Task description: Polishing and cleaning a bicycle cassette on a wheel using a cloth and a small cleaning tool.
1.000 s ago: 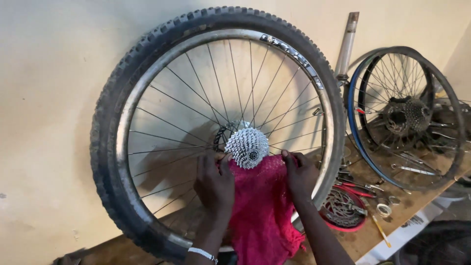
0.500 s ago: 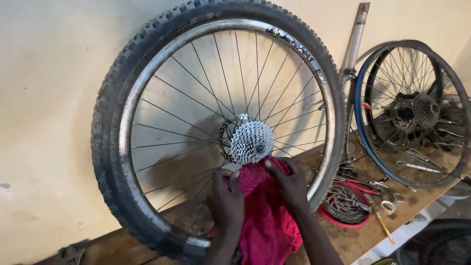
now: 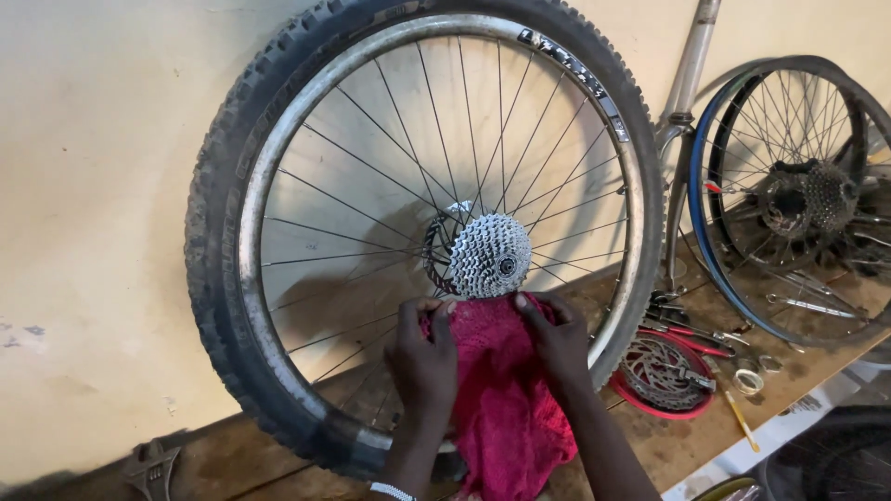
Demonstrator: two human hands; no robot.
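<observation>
A large bicycle wheel (image 3: 278,167) with a knobby black tyre leans upright against a cream wall on a wooden bench. At its hub sits a silver cassette of sprockets (image 3: 489,255). Both my hands hold a red cloth (image 3: 506,408) just under the cassette. My left hand (image 3: 422,357) grips the cloth's upper left edge. My right hand (image 3: 557,339) grips its upper right edge. The cloth's top edge reaches the lowest sprockets and the rest hangs down between my forearms.
A second wheel (image 3: 798,195) with its own sprockets leans at the right, beside a grey frame tube (image 3: 687,83). On the bench (image 3: 705,436) lie a red-rimmed disc with a brake rotor (image 3: 664,371), red-handled pliers (image 3: 687,331), a tape roll (image 3: 748,381) and a wrench (image 3: 148,464) at far left.
The view has shifted, so the wheel now sits further right and lower in frame. My hands have stayed under the cassette with the red cloth, drawn closer to the sprockets.
</observation>
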